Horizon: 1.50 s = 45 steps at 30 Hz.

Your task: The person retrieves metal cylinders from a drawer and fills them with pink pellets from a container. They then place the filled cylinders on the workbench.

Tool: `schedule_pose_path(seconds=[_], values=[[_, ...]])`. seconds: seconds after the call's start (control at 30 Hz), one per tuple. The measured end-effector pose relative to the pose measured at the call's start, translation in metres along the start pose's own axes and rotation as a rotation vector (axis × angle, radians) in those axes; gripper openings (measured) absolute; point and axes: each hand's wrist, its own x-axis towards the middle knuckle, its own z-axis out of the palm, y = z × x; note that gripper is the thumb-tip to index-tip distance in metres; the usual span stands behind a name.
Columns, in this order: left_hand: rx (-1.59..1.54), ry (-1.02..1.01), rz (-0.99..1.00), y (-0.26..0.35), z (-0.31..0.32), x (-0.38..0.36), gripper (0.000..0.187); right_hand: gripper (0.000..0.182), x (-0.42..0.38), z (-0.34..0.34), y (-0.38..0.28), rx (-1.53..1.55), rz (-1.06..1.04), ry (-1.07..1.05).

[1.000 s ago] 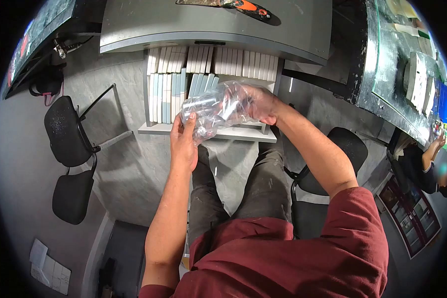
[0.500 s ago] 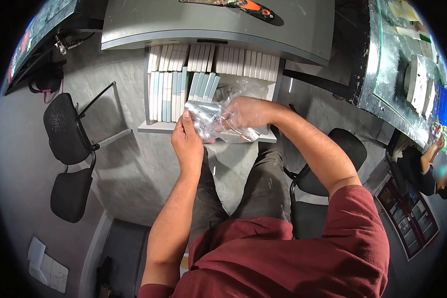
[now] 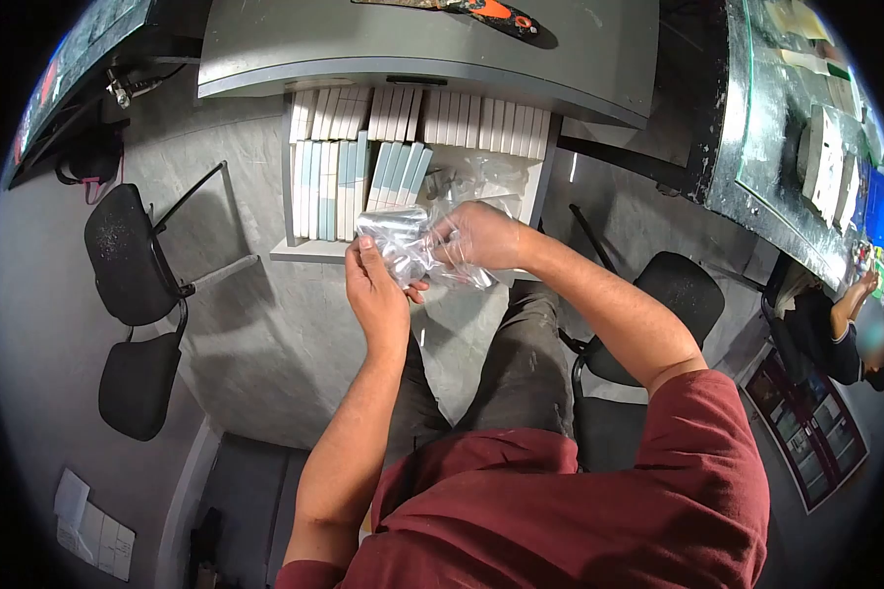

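Note:
A clear plastic bag [image 3: 403,257] with shiny, silvery contents is held over the front of an open drawer [image 3: 309,252]. My left hand [image 3: 378,290] grips its left end, thumb on top and fingertips showing underneath. At the bag's right part, my right hand [image 3: 488,236] has its fingers curled into the loose, crumpled plastic, which partly covers them. What the silvery contents are, I cannot tell. Narrow white and pale-blue boxes [image 3: 339,187] stand in rows in the drawer, just beyond my hands. More clear plastic [image 3: 486,182] lies at the drawer's right side.
Above the drawer is a grey desktop [image 3: 314,39] with an orange-and-black tool [image 3: 501,14] on it. Black chairs stand left [image 3: 128,255] and right [image 3: 673,314]. A glass-topped table [image 3: 746,196] is at the right, where another person [image 3: 825,324] sits.
Both hands and the bag have shifted slightly; my right hand has moved a little left, and the loose plastic hanging below it has changed shape.

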Motion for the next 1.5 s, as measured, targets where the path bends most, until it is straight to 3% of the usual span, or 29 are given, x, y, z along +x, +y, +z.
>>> schedule_pose_path(seconds=[0.07,0.13,0.17,0.23,0.27,0.43,0.5,0.53,0.57,0.6,0.63,0.73,0.87,0.93,0.97,1.03,1.07,1.1,1.2,1.33,1.4,1.43,1.5], values=[[0.006,-0.022,-0.003,0.001,-0.004,0.005,0.041,0.018,-0.001,-0.002,-0.003,-0.001,0.008,-0.021],[0.085,-0.019,-0.026,0.007,-0.007,0.005,0.039,0.023,-0.005,-0.003,-0.009,0.309,0.102,-0.069],[0.164,-0.020,-0.049,0.009,-0.009,0.004,0.038,0.023,-0.004,0.003,-0.004,0.311,0.105,-0.067],[0.251,0.010,0.028,-0.006,-0.017,0.005,0.036,0.017,-0.001,0.021,0.004,-0.065,0.123,0.031],[0.337,0.045,0.109,-0.015,-0.021,0.003,0.034,0.018,-0.007,0.032,0.003,-0.089,0.121,0.082],[0.466,0.055,0.062,-0.037,-0.047,-0.026,0.033,0.018,-0.024,0.098,0.036,-0.143,-0.012,0.142],[0.660,0.023,0.275,-0.051,-0.057,-0.028,0.032,0.018,-0.028,0.106,0.039,-0.135,-0.027,0.157],[0.625,-0.023,0.100,-0.045,-0.057,-0.035,0.028,0.014,-0.032,0.105,0.037,0.183,0.075,0.075],[0.626,-0.024,0.102,-0.049,-0.060,-0.035,0.028,0.012,-0.035,0.105,0.036,0.498,0.177,-0.010],[0.753,-0.005,0.256,-0.057,-0.063,-0.032,0.030,0.011,-0.038,0.112,0.041,0.730,0.209,-0.004],[0.876,0.013,0.413,-0.059,-0.062,-0.030,0.031,0.011,-0.038,0.117,0.046,0.729,0.208,0.002],[0.899,-0.004,0.418,-0.058,-0.056,-0.028,0.031,0.012,-0.037,0.126,0.055,0.889,0.187,0.090],[0.825,-0.031,0.235,-0.060,-0.050,-0.029,0.024,0.014,-0.042,0.127,0.053,0.726,0.151,0.327],[0.657,-0.062,0.027,-0.053,-0.036,-0.034,0.023,0.017,-0.051,0.110,0.045,0.460,0.160,0.463],[0.649,-0.069,0.031,-0.064,-0.033,-0.033,0.023,0.017,-0.057,0.104,0.041,0.453,0.162,0.471],[0.713,-0.024,0.214,-0.089,-0.025,-0.031,0.023,0.018,-0.064,0.093,0.037,0.084,0.129,0.589],[0.702,-0.038,0.218,-0.096,-0.022,-0.032,0.021,0.014,-0.064,0.095,0.046,0.085,0.083,0.676],[0.695,-0.036,0.213,-0.094,-0.018,-0.034,0.021,0.014,-0.064,0.094,0.050,0.078,0.086,0.671],[0.732,-0.141,0.237,-0.091,-0.015,-0.035,0.018,0.012,-0.068,0.085,0.055,0.507,0.236,0.622],[0.580,-0.039,0.293,-0.097,-0.011,-0.034,0.022,0.013,-0.067,0.090,0.059,0.413,0.185,0.623],[0.001,-0.010,-0.136,-0.089,-0.007,-0.042,0.029,0.016,-0.068,0.094,0.053,0.237,0.122,0.705],[0.004,-0.012,-0.137,-0.081,-0.006,-0.047,0.029,0.016,-0.069,0.096,0.049,0.240,0.124,0.707],[0.310,-0.247,-0.143,-0.066,-0.009,-0.058,0.036,0.023,-0.068,0.099,0.044,0.201,0.171,0.582]])
